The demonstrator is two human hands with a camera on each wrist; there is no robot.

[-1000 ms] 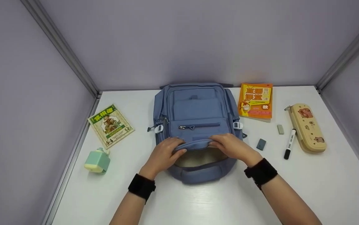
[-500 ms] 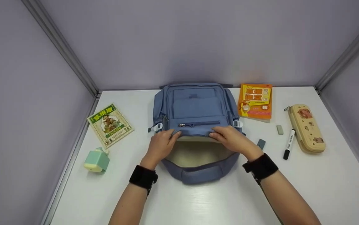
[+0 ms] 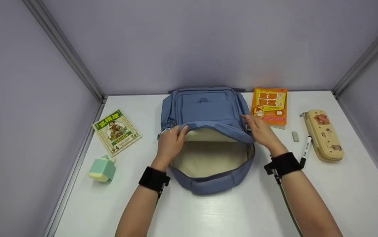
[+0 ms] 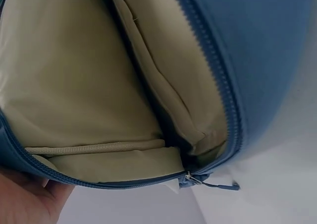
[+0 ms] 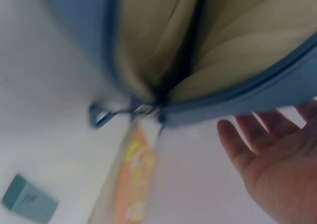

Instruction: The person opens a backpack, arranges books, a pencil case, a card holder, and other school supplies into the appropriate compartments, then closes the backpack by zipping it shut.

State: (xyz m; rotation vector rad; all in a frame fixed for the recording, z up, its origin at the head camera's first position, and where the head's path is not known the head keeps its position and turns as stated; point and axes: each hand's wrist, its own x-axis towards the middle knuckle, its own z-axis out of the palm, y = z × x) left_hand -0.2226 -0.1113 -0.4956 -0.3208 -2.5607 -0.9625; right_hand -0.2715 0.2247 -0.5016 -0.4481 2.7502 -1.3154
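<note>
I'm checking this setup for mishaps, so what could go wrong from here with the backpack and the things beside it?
The backpack's flap could sag shut if the left hand lets go: in the right wrist view, the right hand looks extended, not curled round the fabric. The marker might get nudged and roll: in the head view, the right wristband reaches its dark end.
</note>
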